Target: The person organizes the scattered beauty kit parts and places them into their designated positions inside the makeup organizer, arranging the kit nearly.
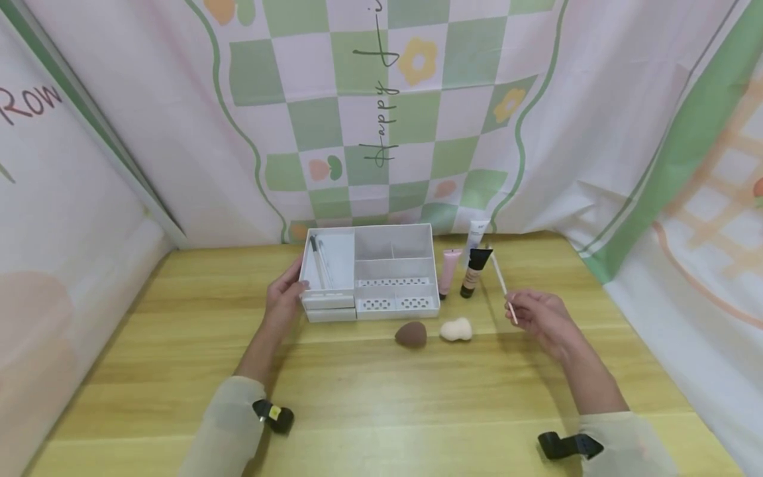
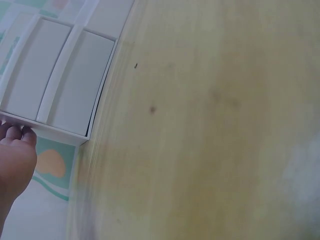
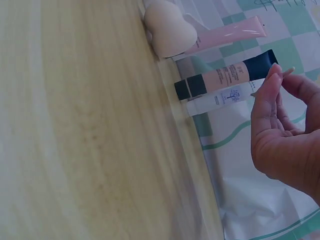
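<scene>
At the centre of the head view, a white compartment organizer (image 1: pixel 369 278) stands on the wooden table (image 1: pixel 357 397). The left hand (image 1: pixel 285 295) rests against its left end wall, fingers fairly straight and laid on the plastic rather than wrapped round it. To the right of centre, the right hand (image 1: pixel 539 318) pinches the lower end of a thin white stick (image 1: pixel 501 283), perhaps a slim brush or swab, which slants up toward the tubes.

The pinch sits at the very end of the stick, so the long free part could swing and knock over the dark-capped beige tube (image 1: pixel 473 273) or the pink tube (image 1: pixel 448 270), both standing on their caps just right of the organizer, with a white tube (image 1: pixel 477 233) behind them. The stick could also slip from so light a grip. Since the left hand only leans on the organizer, a nudge might slide it toward the brown sponge (image 1: pixel 411 334) and the cream sponge (image 1: pixel 456 329) in front.

Only the head view shows the slim dark-tipped tools (image 1: pixel 318 262) lying in the organizer's left compartment, and both sponges together. The left wrist view shows the fingertips (image 2: pixel 20 132) touching the organizer's outer rim (image 2: pixel 50 131), with nothing gripped. The right wrist view shows thumb and forefinger meeting on the stick's tip (image 3: pixel 286 72), the remaining fingers loosely curled, and the labels on the tubes.
</scene>
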Tool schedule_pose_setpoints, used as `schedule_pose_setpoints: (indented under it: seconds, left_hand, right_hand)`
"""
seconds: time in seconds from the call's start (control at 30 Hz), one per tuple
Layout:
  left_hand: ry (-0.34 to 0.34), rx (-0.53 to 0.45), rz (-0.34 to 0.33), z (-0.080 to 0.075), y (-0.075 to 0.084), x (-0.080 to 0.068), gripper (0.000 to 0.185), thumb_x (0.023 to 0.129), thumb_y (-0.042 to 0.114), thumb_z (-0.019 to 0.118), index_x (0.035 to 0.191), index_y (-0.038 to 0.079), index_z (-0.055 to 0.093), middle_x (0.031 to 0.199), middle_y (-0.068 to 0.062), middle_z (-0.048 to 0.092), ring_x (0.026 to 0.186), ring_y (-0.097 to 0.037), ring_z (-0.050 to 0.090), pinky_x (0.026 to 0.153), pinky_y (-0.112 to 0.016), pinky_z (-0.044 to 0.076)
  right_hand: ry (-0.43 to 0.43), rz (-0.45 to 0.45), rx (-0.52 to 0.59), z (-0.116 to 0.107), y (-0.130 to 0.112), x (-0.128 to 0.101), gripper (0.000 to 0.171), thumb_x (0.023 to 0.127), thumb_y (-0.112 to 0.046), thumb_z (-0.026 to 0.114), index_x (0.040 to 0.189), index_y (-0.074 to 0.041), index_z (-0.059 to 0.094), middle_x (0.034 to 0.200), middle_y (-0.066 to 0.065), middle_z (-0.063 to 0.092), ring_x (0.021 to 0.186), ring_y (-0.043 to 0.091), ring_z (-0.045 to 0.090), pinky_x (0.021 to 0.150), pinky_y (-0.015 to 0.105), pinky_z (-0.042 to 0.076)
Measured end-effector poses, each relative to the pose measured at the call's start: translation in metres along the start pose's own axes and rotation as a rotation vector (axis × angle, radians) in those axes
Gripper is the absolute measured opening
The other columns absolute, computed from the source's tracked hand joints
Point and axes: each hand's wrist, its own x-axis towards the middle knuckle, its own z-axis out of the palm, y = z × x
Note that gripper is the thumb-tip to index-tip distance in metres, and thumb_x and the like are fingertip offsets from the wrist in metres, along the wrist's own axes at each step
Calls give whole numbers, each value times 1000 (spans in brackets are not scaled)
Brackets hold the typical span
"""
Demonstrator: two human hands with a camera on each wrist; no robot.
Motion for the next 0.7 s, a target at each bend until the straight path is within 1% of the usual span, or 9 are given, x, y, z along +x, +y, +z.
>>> schedule_pose_setpoints:
  seconds: [0.33,0.5,0.7]
  left_hand:
    - [9,15,-16,1,3,0,61,97,-5,44,156,0,32,169,-13,26,157,-29,26,124,-30,34]
    - [16,35,-26,1,3,0,60,97,-3,45,156,2,33,169,-10,27,158,-26,26,126,-32,31]
    - [16,41,-30,0,2,0,60,98,-4,45,156,0,32,169,-11,24,158,-28,23,127,-35,27]
  right_hand:
    - [-35,-57,62,2,-8,-6,30,103,-5,51,88,-16,75,82,-5,72,75,7,67,71,17,60]
    - [-86,-97,102,4,-12,-8,31,104,-4,49,91,-13,75,82,-4,72,75,7,66,69,17,60]
    - [-128,-108,116,9,-19,-9,29,104,-5,50,93,-12,75,83,-4,72,75,7,65,69,17,59]
